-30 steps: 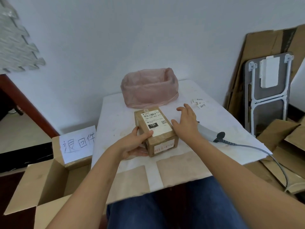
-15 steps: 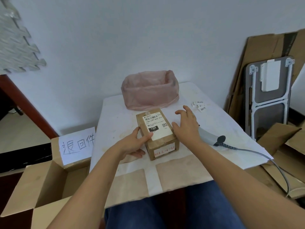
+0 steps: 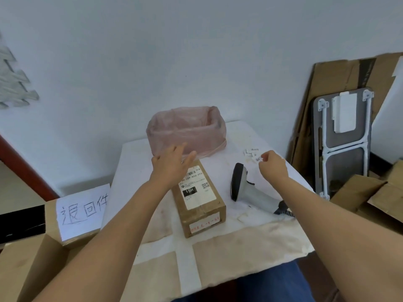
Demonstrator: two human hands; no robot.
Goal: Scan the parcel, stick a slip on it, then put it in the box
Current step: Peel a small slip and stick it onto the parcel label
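A brown cardboard parcel (image 3: 200,205) with a white shipping label lies in the middle of the white table (image 3: 250,232). My left hand (image 3: 172,164) hovers open over the parcel's far end, fingers spread and blurred. My right hand (image 3: 272,164) is at the far right of the table, fingertips pinched on a small white slip (image 3: 259,158) from a little pile of slips (image 3: 251,151). The grey barcode scanner (image 3: 246,186) lies on the table between the parcel and my right hand. An open cardboard box (image 3: 32,264) with a handwritten paper sign stands low at the left.
A container lined with a pink plastic bag (image 3: 185,131) sits at the table's far edge. A folded table (image 3: 342,144) and flattened cardboard lean on the wall at right. More cardboard boxes (image 3: 370,192) lie at right. The scanner's cable runs off right.
Both hands have let go of the parcel. My left hand rose above its far end; my right hand reached right past the scanner to the slips and pinched one.
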